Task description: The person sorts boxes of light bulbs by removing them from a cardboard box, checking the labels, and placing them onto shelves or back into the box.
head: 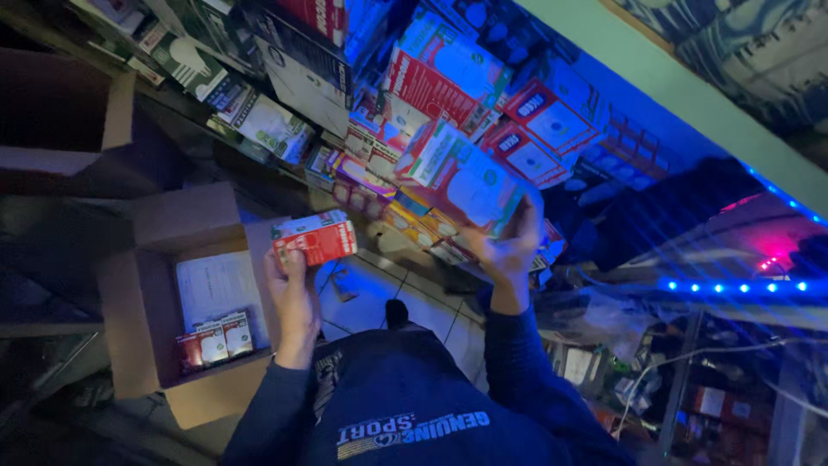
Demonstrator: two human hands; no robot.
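Both hands raised, each gripping a box.
Left hand (293,298) was forearm-up, fingers closed on a small red box (315,239) above the open carton (147,293). Right hand (509,246) reached higher, fingers wrapped under a larger red-and-white box (466,177) at the stacked shelf (414,95).

small boxes (214,342) in carton (138,336), left of shelves (448,112)

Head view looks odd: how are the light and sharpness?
Head view: dim, with a blue cast from the light strip; the left hand with its red box is readable, the right hand slightly soft; edges bend from the wide lens.
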